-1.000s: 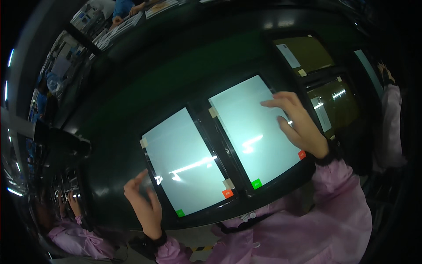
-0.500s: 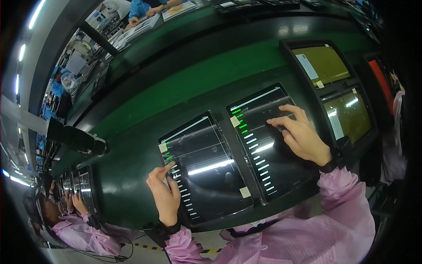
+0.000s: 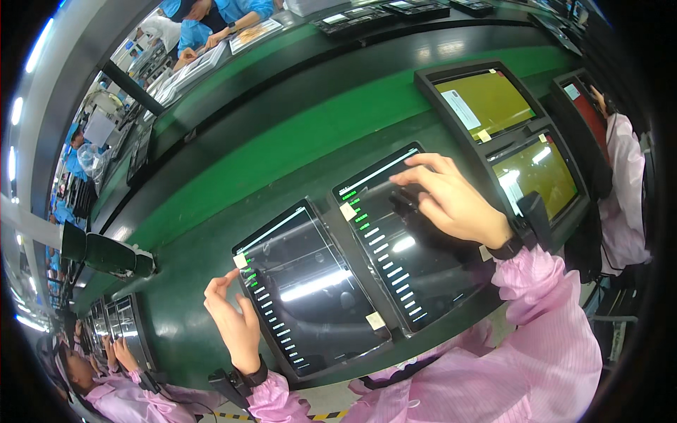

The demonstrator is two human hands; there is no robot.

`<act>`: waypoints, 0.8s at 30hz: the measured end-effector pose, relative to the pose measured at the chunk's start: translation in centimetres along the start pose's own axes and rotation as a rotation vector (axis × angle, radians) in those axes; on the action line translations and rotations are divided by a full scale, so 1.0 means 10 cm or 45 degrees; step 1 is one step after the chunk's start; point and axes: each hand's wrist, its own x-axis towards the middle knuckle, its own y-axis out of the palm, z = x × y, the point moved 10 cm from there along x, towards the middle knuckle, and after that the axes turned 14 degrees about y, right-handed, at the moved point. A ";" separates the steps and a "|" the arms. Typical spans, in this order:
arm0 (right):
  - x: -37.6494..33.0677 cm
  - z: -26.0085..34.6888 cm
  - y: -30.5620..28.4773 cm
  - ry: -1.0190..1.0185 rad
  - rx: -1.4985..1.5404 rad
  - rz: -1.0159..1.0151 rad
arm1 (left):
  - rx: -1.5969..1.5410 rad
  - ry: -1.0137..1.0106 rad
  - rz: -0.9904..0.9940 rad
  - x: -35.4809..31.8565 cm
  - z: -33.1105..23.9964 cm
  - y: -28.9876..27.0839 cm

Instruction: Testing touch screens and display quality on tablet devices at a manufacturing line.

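One green bench [image 3: 173,310] here, and on its near side the left tablet [image 3: 310,310] and right tablet [image 3: 430,275], side by side, screens dark! Above the right one's far half: the right hand [image 3: 458,201], fingers loosely spread, gripping nothing; touching glass? Can't tell. The left hand [image 3: 233,321], half open, gripping nothing, has a fingertip at the left tablet's left edge, contact unclear. Down both screens' left sides run rows of writing [image 3: 395,270], green then white, too small to read. Pale tabs [image 3: 374,321] mark the edges, one partly hidden by the right wrist.
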 end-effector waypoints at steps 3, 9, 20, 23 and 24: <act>0.09 0.09 0.27 -0.184 -0.093 0.079 | 0.012 -0.032 0.040 0.01 0.10 0.12; 0.19 0.24 0.57 -0.220 -0.086 0.178 | 0.045 0.049 0.066 0.09 0.14 0.21; 0.24 0.24 0.70 -0.225 -0.246 0.203 | 0.056 0.043 0.093 0.13 0.19 0.25; 0.22 0.26 0.67 -0.212 -0.262 0.218 | 0.077 0.086 0.102 0.13 0.10 0.24; 0.20 0.25 0.67 -0.208 -0.261 0.219 | 0.111 0.125 0.124 0.13 0.04 0.26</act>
